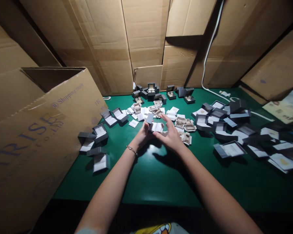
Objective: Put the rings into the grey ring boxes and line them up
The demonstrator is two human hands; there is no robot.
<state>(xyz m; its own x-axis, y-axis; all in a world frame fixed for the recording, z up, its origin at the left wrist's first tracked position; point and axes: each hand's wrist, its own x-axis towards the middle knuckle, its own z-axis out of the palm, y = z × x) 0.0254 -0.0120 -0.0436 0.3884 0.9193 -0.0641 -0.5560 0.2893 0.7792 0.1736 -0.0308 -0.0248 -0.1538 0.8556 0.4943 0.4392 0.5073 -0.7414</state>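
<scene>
One open box, lining apparently being adjusted, is clasped between left hand and right hand, steadiness called for.

Both hands over a green table. Left hand, bracelet at its wrist, grips an open grey box, lid raised, interior white. Right hand curves around the box's right side, fingers spread; I cannot make out whether it bears on it. Around and beyond the hands: beige inserts and white pads, loosely strewn. Dark boxes along the rear, several open. More open boxes at left, beside a printed carton; larger cluster at right, partly blurred. White cable hangs before stacked cartons.
</scene>
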